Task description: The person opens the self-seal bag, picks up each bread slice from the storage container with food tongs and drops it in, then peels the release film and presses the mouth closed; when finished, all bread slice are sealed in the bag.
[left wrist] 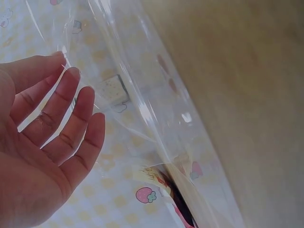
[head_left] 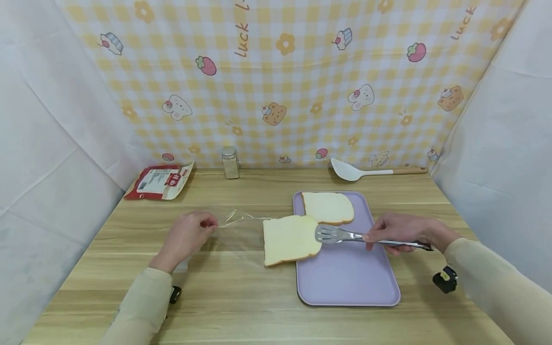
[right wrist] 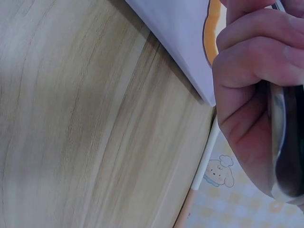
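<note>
My left hand point(head_left: 189, 237) pinches the edge of a clear plastic bag point(head_left: 241, 218) between thumb and index finger. In the left wrist view the bag point(left wrist: 142, 104) stretches away from the fingertips, the other fingers loosely bent. My right hand point(head_left: 398, 232) grips metal tongs point(head_left: 353, 236) by the handle. Their slotted end lies over the right edge of a bread slice point(head_left: 289, 239), which reaches past the left rim of a purple tray point(head_left: 349, 282) toward the bag. Another bread slice point(head_left: 328, 207) lies at the tray's far end.
A red and white food packet point(head_left: 159, 182) lies at the back left. A glass shaker jar point(head_left: 230, 163) stands near the patterned backdrop point(head_left: 267, 57). Behind the tray, a white spatula with a wooden handle point(head_left: 349, 171) lies along the back of the wooden table point(head_left: 241, 311).
</note>
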A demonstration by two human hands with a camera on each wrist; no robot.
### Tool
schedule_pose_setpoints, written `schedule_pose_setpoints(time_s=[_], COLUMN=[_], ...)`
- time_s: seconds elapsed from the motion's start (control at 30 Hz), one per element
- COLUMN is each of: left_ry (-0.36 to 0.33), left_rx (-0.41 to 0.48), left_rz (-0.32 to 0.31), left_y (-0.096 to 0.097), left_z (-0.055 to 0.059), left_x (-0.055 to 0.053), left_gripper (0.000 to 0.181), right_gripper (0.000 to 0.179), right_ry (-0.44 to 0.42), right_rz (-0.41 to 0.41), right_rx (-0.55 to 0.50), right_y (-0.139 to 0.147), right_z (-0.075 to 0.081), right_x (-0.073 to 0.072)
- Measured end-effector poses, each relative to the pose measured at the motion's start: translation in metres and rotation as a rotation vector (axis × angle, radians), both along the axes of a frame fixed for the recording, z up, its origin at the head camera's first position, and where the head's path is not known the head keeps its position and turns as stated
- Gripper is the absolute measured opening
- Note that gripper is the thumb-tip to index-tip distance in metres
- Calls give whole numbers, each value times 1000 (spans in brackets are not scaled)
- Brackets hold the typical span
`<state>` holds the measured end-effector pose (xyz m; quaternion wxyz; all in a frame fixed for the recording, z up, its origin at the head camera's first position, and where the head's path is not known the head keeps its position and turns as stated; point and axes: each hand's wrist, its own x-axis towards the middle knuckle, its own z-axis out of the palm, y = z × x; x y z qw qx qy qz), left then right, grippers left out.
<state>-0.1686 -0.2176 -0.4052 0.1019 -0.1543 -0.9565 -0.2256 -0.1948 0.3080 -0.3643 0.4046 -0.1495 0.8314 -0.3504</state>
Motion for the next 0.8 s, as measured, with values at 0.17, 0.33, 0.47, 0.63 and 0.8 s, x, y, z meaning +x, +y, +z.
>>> schedule_pose_setpoints(time_s=[0.17,0.33,0.47,0.63,0.8], left_ry=[-22,-35,-37,-44,-47], left_rx=[-8,-11,-12,-17,-28], left_rz=[24,50,68,87,93], left_y=[1,2,2,2,3], left_z=[1,2,2,2,3], left_x=[0,0,0,-1,-1], left_gripper=[4,4,4,5,5], right_gripper=[36,37,38,38,38], right_ry=[13,22,20,16,14], right_rz=[-4,-8,-10,-8,-4], right_rx=[8,13,13,4,-1], right_y=[4,7,10,15,16], right_z=[3,6,8,7,6], right_x=[2,4,6,8,8])
